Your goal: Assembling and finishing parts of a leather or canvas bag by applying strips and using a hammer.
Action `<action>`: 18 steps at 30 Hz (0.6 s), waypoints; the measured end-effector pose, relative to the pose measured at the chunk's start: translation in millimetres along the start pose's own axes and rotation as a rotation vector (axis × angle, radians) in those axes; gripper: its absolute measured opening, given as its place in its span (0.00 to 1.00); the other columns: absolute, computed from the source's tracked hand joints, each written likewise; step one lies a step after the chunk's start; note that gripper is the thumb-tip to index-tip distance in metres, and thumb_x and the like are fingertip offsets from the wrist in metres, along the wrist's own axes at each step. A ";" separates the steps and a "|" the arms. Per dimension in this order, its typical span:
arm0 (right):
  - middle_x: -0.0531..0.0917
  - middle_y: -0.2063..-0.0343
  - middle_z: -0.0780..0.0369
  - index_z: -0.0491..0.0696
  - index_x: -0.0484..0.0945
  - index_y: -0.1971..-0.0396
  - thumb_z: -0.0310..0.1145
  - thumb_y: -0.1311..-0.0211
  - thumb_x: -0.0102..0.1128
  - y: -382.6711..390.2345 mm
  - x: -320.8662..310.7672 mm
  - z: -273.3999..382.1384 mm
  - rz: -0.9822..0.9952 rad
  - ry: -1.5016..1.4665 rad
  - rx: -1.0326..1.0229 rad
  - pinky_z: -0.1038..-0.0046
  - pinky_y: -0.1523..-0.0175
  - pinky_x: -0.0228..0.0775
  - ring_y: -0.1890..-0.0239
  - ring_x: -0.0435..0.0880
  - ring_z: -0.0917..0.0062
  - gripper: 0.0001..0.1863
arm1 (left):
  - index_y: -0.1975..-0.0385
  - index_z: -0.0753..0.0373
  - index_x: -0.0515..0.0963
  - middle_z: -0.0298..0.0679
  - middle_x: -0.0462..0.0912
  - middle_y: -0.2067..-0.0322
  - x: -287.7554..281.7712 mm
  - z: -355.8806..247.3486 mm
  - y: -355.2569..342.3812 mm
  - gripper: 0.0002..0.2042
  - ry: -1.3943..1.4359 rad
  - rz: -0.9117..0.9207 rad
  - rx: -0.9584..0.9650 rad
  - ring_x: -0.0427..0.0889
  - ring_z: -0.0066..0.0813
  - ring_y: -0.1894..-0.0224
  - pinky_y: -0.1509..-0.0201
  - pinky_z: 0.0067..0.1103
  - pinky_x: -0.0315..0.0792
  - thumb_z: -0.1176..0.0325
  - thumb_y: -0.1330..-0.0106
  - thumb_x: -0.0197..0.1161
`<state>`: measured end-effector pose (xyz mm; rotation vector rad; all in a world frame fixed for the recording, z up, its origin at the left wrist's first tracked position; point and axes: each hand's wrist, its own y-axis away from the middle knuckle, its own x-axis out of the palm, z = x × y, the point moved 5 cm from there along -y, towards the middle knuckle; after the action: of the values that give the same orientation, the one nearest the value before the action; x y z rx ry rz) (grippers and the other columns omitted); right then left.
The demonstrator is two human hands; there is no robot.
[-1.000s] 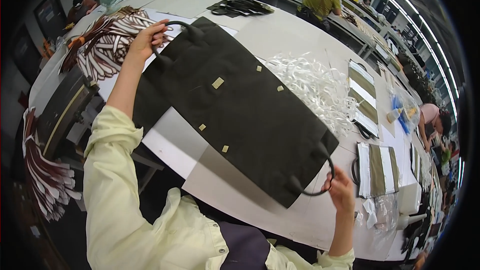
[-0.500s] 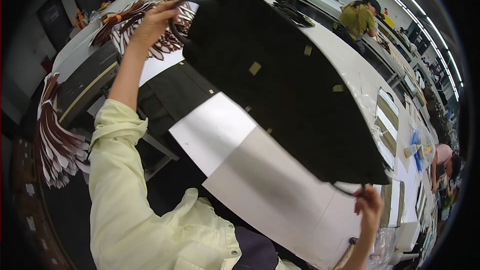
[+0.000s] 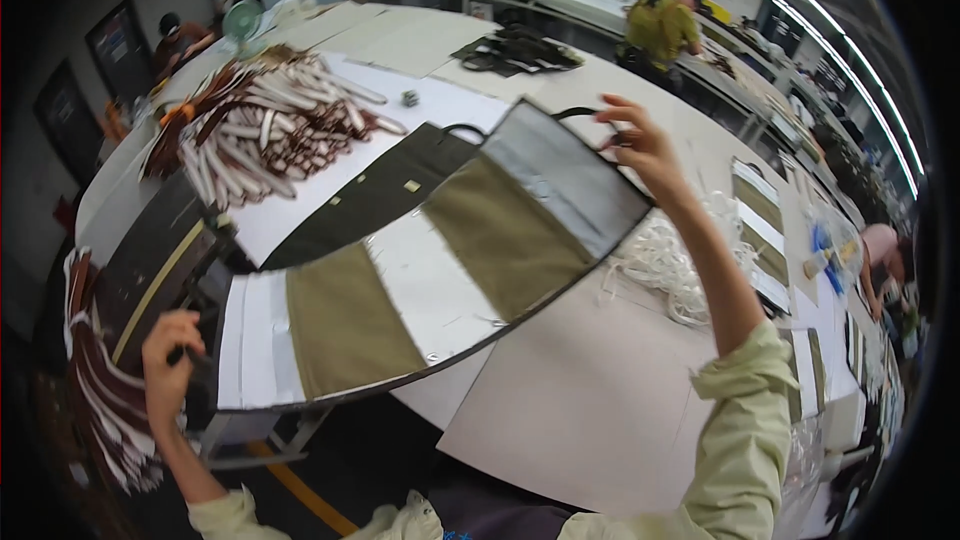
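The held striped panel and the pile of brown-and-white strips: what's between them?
In the head view, a dark panel with small pale patches, then a band of white sheet, lie between the striped panel and the strip pile.

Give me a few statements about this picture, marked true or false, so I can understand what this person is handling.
1. The left hand is at one end of the long striped fabric panel. True.
2. The right hand is by the black loop handle at the panel's other end. True.
3. The panel's visible face is one plain colour. False: it has olive-green, white and grey bands.
4. The heap of brown-and-white strips lies right of the tangle of white ribbons. False: it lies to their left.
5. A round, pale green fan shows at the upper left. True.
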<state>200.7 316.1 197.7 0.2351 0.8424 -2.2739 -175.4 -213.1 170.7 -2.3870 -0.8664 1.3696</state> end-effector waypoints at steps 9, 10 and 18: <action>0.78 0.47 0.55 0.45 0.81 0.49 0.09 0.50 0.50 -160.5 133.6 -104.4 0.033 0.133 -0.130 0.73 0.50 0.80 0.52 0.83 0.70 0.28 | 0.71 0.69 0.71 0.48 0.74 0.61 35.8 24.0 19.3 0.10 -0.339 -0.166 -0.103 0.77 0.51 0.46 0.41 0.39 0.70 0.90 0.52 0.54; 0.78 0.46 0.54 0.45 0.81 0.48 0.10 0.49 0.51 -171.9 134.9 -112.2 0.029 0.135 -0.112 0.70 0.48 0.80 0.50 0.83 0.67 0.27 | 0.71 0.70 0.71 0.48 0.74 0.60 48.7 27.5 19.5 0.10 -0.343 -0.160 -0.077 0.77 0.52 0.45 0.41 0.40 0.70 0.90 0.52 0.54; 0.78 0.43 0.52 0.46 0.80 0.48 0.25 0.42 0.64 -91.9 171.0 -167.1 0.106 0.491 0.002 0.59 0.37 0.72 0.39 0.75 0.54 0.20 | 0.40 0.61 0.79 0.48 0.75 0.37 121.8 70.7 47.1 0.23 -0.590 0.262 -0.029 0.74 0.49 0.36 0.32 0.40 0.68 0.85 0.33 0.51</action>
<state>1.4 378.7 49.5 0.8424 1.0413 -2.1449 -171.8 -181.1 25.7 -2.1948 -0.7100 2.2417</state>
